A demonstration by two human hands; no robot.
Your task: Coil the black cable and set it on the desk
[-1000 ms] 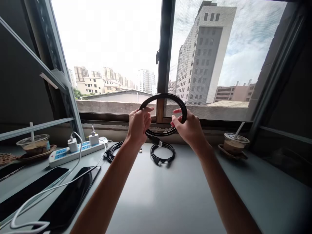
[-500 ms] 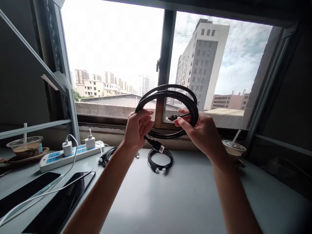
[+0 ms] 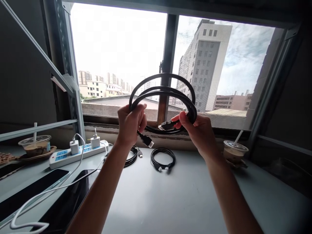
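A thick black cable (image 3: 162,92) is held up in loops above the table, in front of the window. My left hand (image 3: 131,122) is closed around the left side of the loops, and a plug (image 3: 147,141) hangs below it. On the right side, my right hand (image 3: 195,128) grips the loops between thumb and fingers. The cable's other plug (image 3: 167,125) points left from the right hand's fingers. Below, a coiled black cable (image 3: 163,150) lies on the table with two plugs at its near side. Another black coil (image 3: 131,159) is partly hidden behind my left forearm.
A white power strip (image 3: 80,155) with two chargers stands at the left, near two dark phones or tablets (image 3: 31,190) and a white cord (image 3: 70,184). Lidded cups stand at the far left (image 3: 36,146) and right (image 3: 235,151). Metal shelf posts (image 3: 79,113) frame the window.
The loops have spread apart, with one rising higher. My left hand has moved left, and the plug at my right hand shows more. The view has shifted slightly.
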